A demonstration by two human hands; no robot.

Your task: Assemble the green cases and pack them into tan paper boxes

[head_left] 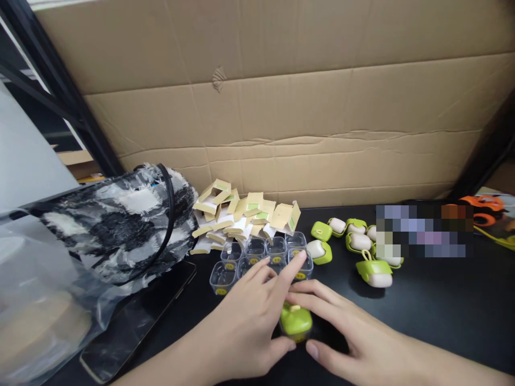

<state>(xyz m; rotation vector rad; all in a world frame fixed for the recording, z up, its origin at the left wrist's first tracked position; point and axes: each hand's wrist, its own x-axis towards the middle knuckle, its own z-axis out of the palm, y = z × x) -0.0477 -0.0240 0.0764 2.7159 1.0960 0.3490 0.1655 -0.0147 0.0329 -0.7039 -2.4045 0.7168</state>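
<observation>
A small clear box with a green lid [296, 320] stands on the black table between my hands. My left hand [253, 316] has its index finger stretched out over the clear boxes, its thumb by the front left of the lidded box. My right hand [341, 321] curves round that box, fingertips at its back and thumb at its front right corner. Beyond my left fingers, several open clear plastic boxes [223, 276] with yellow smiley stickers stand in rows. To the right lie several green holders with whitish rolls [374, 271].
Behind the clear boxes is a heap of folded cardboard pieces [253, 209]. A shaggy black-and-white bag [132, 220], a dark phone-like slab [137, 324] and a clear plastic bag [44, 305] lie left. A cardboard wall [281, 118] closes the back; orange objects [486, 209] lie far right.
</observation>
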